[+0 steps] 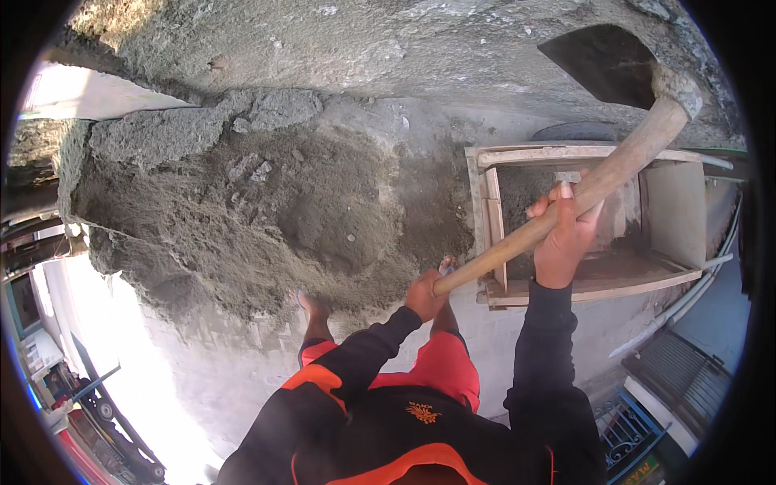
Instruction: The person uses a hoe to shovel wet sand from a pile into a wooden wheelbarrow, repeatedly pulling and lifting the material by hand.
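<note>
Both my hands are wrapped round the wooden handle of a hoe (517, 234), which slants up to the right. My left hand (424, 297) is closed on the handle's near end. Farther along the shaft, my right hand (566, 234) grips it above a wooden box (602, 291). The hoe's dark, broad blade (602, 66) is raised at the upper right, apart from the heap. A grey heap of damp sand or mortar mix (242, 202) spreads over the ground to the left, with a shallow hollow on its right side.
Some grey material lies in the wooden box, partly hidden by my arm and the handle. My bare feet (314, 305) are at the heap's near edge. A rough wall (388, 48) runs along the far side. Pipes (687, 303) and blue metal railings (626, 428) stand right.
</note>
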`<state>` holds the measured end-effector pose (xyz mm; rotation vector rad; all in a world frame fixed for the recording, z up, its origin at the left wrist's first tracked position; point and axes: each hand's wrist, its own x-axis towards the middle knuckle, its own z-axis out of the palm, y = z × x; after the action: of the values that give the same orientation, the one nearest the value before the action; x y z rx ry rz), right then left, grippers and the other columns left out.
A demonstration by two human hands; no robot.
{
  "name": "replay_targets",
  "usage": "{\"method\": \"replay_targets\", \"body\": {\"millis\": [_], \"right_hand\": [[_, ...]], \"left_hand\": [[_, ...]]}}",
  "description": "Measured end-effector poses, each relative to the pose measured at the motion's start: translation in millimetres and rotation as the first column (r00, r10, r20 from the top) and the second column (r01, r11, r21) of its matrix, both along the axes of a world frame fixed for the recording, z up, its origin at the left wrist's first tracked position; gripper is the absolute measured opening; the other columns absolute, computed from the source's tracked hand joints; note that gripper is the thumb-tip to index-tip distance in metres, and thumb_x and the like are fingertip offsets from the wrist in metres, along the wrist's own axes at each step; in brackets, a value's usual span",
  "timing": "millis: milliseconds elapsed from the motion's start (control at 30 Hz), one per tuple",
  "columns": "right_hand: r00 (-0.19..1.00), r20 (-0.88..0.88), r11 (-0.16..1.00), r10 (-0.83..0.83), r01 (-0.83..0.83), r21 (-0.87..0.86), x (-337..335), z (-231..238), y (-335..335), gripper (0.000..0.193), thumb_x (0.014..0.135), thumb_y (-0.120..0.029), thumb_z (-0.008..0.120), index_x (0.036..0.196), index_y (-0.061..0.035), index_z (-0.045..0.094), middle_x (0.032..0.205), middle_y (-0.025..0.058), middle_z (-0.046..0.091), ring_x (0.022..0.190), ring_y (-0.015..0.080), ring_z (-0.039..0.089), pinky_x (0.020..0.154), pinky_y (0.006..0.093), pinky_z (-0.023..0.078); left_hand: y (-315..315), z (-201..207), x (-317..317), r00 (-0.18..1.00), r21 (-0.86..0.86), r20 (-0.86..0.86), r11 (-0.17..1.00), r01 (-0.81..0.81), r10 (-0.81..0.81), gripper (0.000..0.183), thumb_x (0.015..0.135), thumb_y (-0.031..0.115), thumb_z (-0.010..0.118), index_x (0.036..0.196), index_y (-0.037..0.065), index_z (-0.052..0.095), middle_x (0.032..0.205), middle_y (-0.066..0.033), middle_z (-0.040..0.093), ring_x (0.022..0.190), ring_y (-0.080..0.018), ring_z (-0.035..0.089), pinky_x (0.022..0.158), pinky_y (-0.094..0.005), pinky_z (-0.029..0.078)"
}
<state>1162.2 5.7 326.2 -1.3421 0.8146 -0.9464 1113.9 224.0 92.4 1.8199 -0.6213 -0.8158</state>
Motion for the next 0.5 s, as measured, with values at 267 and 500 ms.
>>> {"method": "replay_targets", "body": {"millis": [267, 500], "right_hand": [[0.977, -0.17, 0.963, 0.13, -0.084, 0.256, 150.7, -324.8, 75.1, 0.031, 0.092, -0.026, 0.062, 0.101, -0.0062, 0.04, 0.075, 0.0057, 0.049, 0.05, 0.0122, 0.05, 0.045, 0.0291, 0.046], [0.662, -0.583, 0.675, 0.471, 0.155, 0.721, 73.1, -581.5, 187.2, 0.022, 0.093, -0.023, 0.06, 0.104, -0.0093, 0.046, 0.067, 0.0037, 0.045, 0.051, 0.0188, 0.049, 0.045, 0.0398, 0.043]], "left_hand": [[115.6, -195.1, 105.0, 0.99, 0.259, -0.045, 0.959, -0.117, 0.133, 0.024, 0.073, 0.014, 0.068, 0.094, 0.005, 0.062, 0.089, -0.021, 0.064, 0.083, -0.0407, 0.063, 0.072, -0.0461, 0.05], [234.3, -153.7, 52.1, 0.821, 0.485, -0.557, 0.85, 0.204, 0.121, 0.051, 0.071, 0.04, 0.072, 0.093, -0.005, 0.06, 0.081, -0.0238, 0.065, 0.084, -0.0374, 0.066, 0.075, -0.0436, 0.051]]}}
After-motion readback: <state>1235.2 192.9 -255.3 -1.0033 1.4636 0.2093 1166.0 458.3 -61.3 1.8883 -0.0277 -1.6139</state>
